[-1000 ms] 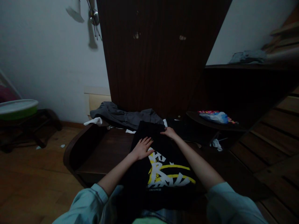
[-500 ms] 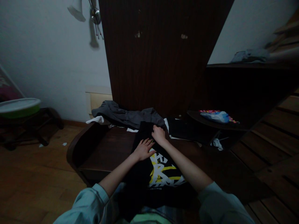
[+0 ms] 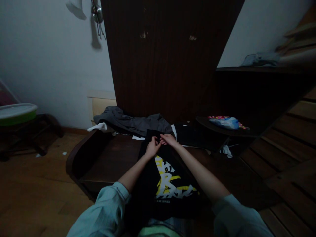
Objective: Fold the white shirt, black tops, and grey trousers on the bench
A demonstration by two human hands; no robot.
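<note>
A black T-shirt [image 3: 148, 184] with large white and yellow lettering lies lengthwise over the dark wooden bench and toward my lap. Its far end is narrow, as if folded in. At that end my left hand [image 3: 153, 147] has its fingers bent and closed on the black cloth. My right hand [image 3: 169, 140] meets it from the right, fingertips pinched on the same cloth. The two hands touch or nearly touch, and the fabric between the fingers is mostly hidden.
Behind the T-shirt, a grey garment [image 3: 138, 124] lies crumpled along the bench [image 3: 111, 158] against a dark panel [image 3: 163, 65]. A black folded item [image 3: 189, 135] is to its right. A colourful plastic packet [image 3: 225, 122] rests on a corner shelf. A green-sided basin [image 3: 18, 115] stands left.
My left hand was spread flat on the T-shirt; it has moved up beside my right hand and its fingers have closed. The right hand's fingers have shifted toward it. The view has turned slightly.
</note>
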